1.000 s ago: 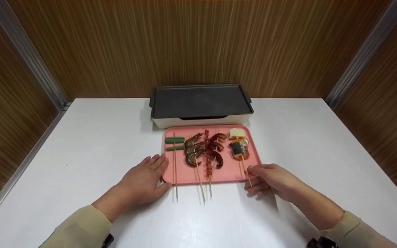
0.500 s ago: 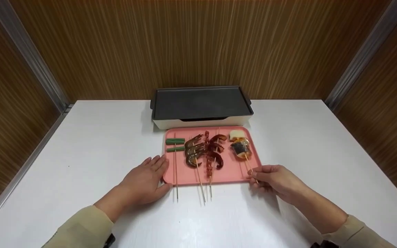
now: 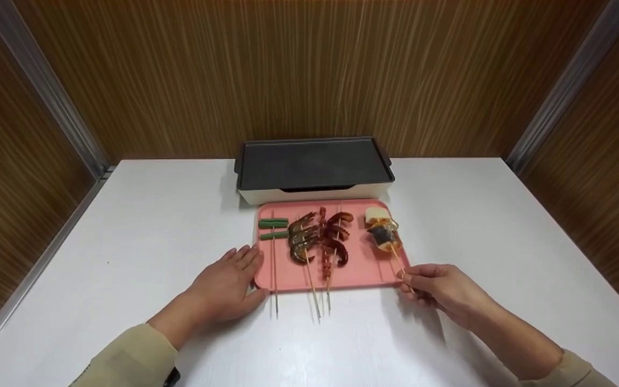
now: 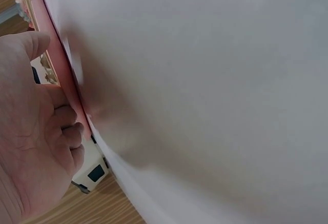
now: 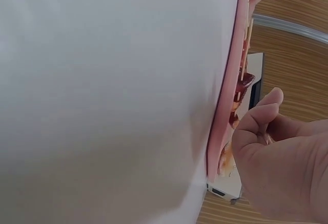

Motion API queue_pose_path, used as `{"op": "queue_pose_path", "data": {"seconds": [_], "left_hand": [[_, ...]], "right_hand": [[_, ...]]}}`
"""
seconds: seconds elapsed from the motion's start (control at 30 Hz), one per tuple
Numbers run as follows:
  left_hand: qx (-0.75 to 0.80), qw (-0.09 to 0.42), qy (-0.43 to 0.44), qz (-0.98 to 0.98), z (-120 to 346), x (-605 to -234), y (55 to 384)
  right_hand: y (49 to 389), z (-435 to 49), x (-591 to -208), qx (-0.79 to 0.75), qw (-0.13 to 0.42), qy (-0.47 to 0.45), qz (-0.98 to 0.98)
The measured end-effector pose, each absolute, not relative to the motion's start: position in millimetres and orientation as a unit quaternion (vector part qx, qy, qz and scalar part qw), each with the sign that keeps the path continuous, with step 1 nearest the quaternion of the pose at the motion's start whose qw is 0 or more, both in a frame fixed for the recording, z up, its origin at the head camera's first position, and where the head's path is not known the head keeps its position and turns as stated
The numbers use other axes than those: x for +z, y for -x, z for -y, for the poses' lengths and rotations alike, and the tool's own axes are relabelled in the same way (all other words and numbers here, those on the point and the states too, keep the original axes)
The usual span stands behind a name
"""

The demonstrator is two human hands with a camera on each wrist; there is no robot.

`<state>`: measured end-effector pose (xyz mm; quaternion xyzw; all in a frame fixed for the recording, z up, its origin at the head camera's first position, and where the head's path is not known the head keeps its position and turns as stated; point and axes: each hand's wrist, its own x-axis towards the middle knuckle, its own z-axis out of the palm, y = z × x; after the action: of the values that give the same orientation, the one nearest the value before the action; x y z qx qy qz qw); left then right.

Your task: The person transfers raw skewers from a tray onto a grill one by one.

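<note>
Between thumb and fingers my right hand (image 3: 444,290) pinches the stick of a skewer (image 3: 384,236) carrying a dark-skinned, fish-like piece and a pale block, over the right side of a pink tray (image 3: 363,274). Against the tray's left edge rests my left hand (image 3: 226,285), its fingers straight. On the tray lie a skewer of green pieces (image 3: 273,235), a shrimp skewer (image 3: 303,236), a skewer of small red meat pieces (image 3: 326,263) and an octopus tentacle skewer (image 3: 337,236). In the right wrist view, the fingers of the right hand (image 5: 282,157) mostly hide the held stick.
Behind the tray stands a tabletop griddle (image 3: 315,161) with a black plate and a white base. The white table (image 3: 143,231) is bounded by wood-grain panels (image 3: 309,70) at the back and both sides. Several stick ends overhang the tray's front rim.
My right hand has moved right, its fingers now closed on the stick, and the fish-like skewer has shifted right with it. The left hand keeps its place at the tray's edge.
</note>
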<state>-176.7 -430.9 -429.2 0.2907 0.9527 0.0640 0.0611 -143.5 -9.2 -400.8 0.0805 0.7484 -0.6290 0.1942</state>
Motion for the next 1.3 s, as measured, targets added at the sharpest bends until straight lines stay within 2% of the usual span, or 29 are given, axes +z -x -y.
{"op": "queue_pose_path", "data": {"seconds": [0.23,0.53,0.9,1.3], "left_hand": [[0.074,0.059,-0.293,-0.951,431.6,-429.5,176.4],[0.09,0.049,-0.294,-0.95,433.1,-429.1,174.1],[0.087,0.055,-0.293,-0.951,432.4,-428.7,174.1],[0.084,0.058,-0.288,-0.952,431.4,-427.3,174.0]], "right_hand": [[134.5,1.4,-385.6,-0.618,0.186,-0.049,-0.762],[139.6,-1.8,-353.4,-0.6,0.134,-0.012,-0.788],[186.6,-3.5,-324.3,-0.598,0.1,0.004,-0.795],[250.5,8.8,-320.8,-0.616,0.12,-0.013,-0.779]]}}
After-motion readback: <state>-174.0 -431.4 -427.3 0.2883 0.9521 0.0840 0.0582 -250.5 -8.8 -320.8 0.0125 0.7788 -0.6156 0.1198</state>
